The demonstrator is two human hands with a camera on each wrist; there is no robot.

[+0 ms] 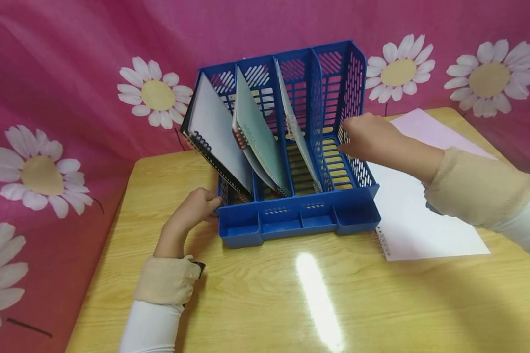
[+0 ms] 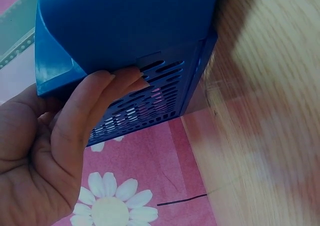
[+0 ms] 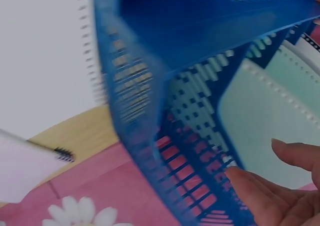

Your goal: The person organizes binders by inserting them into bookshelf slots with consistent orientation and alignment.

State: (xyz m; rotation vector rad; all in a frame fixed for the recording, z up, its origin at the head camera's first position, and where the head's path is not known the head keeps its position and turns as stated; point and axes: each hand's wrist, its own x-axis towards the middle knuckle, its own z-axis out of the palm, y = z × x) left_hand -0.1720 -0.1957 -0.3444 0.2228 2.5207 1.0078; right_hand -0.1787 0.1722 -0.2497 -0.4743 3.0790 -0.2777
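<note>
A blue plastic file organizer [image 1: 300,198] stands on the table, with upright dividers and small trays along its front. My left hand [image 1: 198,206] grips its front left corner; in the left wrist view the fingers [image 2: 82,106] lie against the slotted side wall. Three spiral notebooks lean in separate slots: a black-backed one [image 1: 221,125] at left, a green one [image 1: 262,135], and a pale one [image 1: 293,127]. Over the rightmost slot is my right hand [image 1: 371,135]. In the right wrist view its thumb and finger [image 3: 252,188] are apart, holding nothing, near the pale notebook's cover.
Right of the organizer, a white spiral notebook [image 1: 424,235] lies on the wooden table [image 1: 265,294], partly under the right forearm. A pink notebook [image 1: 428,130] lies behind it. A pink cloth [image 1: 256,24] with large daisies hangs behind the table.
</note>
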